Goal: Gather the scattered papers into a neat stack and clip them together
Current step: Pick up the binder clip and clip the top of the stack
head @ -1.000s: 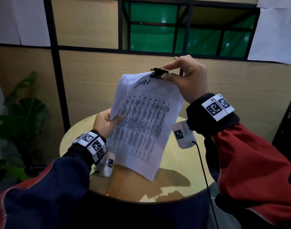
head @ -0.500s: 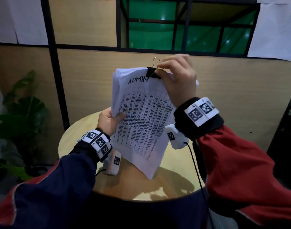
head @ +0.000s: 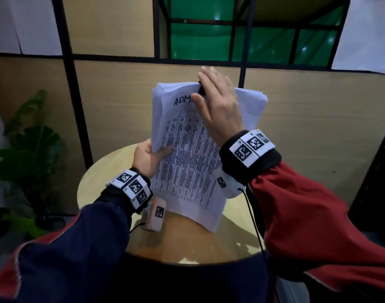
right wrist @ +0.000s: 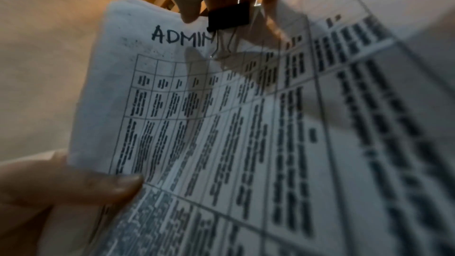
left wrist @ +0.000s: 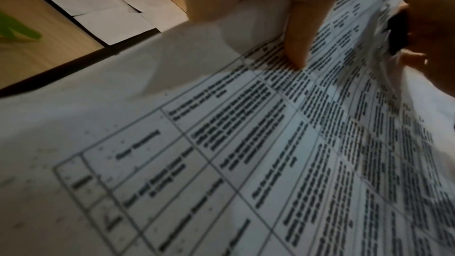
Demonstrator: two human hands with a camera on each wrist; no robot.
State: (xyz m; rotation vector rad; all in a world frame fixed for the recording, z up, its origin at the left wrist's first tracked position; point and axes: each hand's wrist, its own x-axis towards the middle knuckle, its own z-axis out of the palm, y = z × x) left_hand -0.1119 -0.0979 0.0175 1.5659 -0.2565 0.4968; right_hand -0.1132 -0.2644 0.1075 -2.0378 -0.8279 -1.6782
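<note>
A stack of printed papers [head: 187,167] headed "ADMIN" stands upright above the round table [head: 104,176]. My left hand [head: 158,150] grips its left edge, thumb [right wrist: 118,182] on the front sheet. A black binder clip [right wrist: 229,16] bites the top edge at the middle, one wire handle folded down on the front page. My right hand [head: 201,84] lies over that top edge, fingers stretched out past it. Its thumb [head: 195,99] is on the front beside the clip [head: 201,91]. The clip's back side is hidden.
A wood-panel partition with black framing and green glass rises just behind the table. White sheets [head: 366,33] hang on it at the upper right and left. A leafy plant [head: 32,149] stands on the floor at the left. The papers' lower corner hangs near the tabletop.
The clip's wire handle, upright half a second ago, now lies folded on the front page. My right hand went from pinching the clip to stretched fingers over it. The stack turned more upright.
</note>
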